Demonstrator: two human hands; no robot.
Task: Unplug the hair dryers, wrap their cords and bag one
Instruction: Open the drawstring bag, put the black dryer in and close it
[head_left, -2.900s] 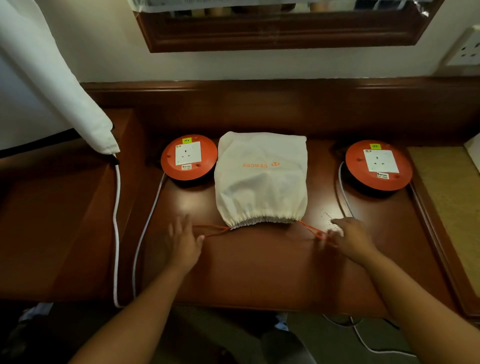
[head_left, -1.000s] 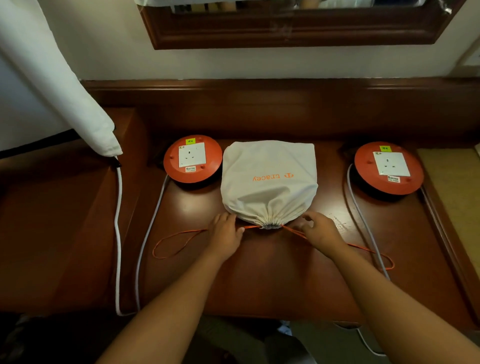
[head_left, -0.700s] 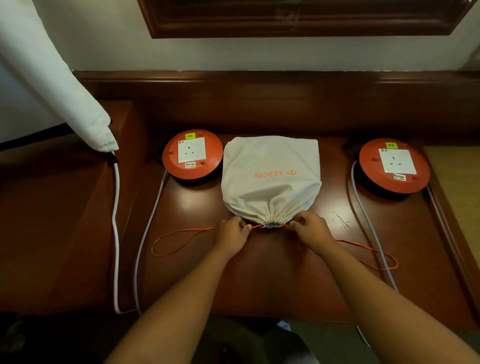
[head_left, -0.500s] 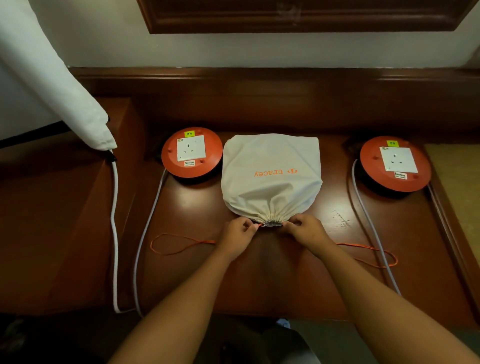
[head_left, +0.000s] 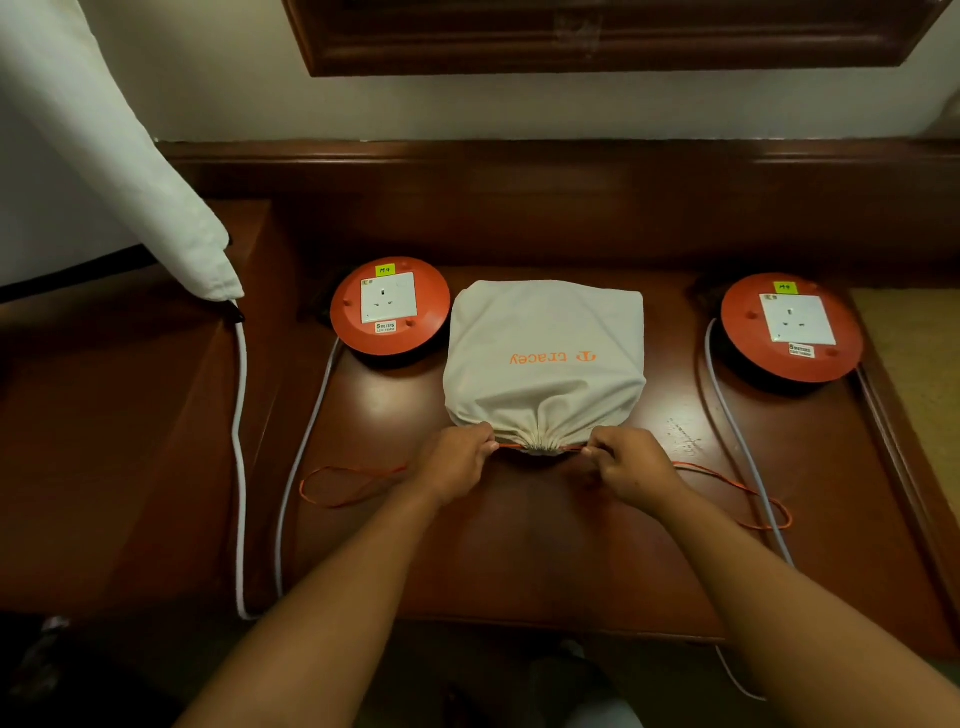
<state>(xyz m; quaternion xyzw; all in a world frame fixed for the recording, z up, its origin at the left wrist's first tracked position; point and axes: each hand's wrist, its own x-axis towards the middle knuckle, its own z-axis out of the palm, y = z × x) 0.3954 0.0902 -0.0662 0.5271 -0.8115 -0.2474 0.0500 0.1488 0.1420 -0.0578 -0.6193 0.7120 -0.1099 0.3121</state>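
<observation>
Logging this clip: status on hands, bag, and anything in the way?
Left hand and right hand each pinch the orange drawstring at the bag's neck. Cream bag cinched shut, lying on the desk. Nothing in the way.

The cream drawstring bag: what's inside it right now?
Cannot be seen. The bag bulges, but its mouth is cinched shut and the cloth hides the contents. Left hand and right hand pinch the orange drawstring beside the mouth.

Dim, warm indoor light from above. Soft glare patches on the desk (head_left: 519, 545) near the bag (head_left: 545, 358); dark shadows under the reels and at bottom corners. Wide-angle bending at edges. Centre sharp, forearms slightly soft.
</observation>
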